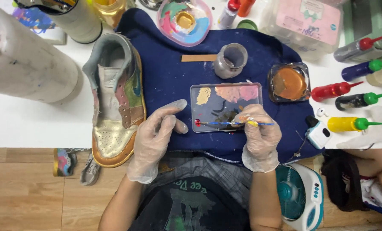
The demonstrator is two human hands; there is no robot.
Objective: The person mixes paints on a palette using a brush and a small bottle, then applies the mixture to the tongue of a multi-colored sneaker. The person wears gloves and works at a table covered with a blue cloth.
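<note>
While the gloved right hand [259,128] pinches a thin blue paintbrush [229,123] over the clear rectangular palette [208,107] at centre, the gloved left hand [156,132] rests open, holding nothing, beside the painted sneaker [118,98] at 9 o'clock. Squeeze bottles [349,90] with green and red caps lie at 3 o'clock; a pink-labelled tub [306,21] sits at 1 o'clock.

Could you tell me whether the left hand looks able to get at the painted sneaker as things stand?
Probably yes: the left hand lies open right beside the sneaker, with nothing between them.
</note>
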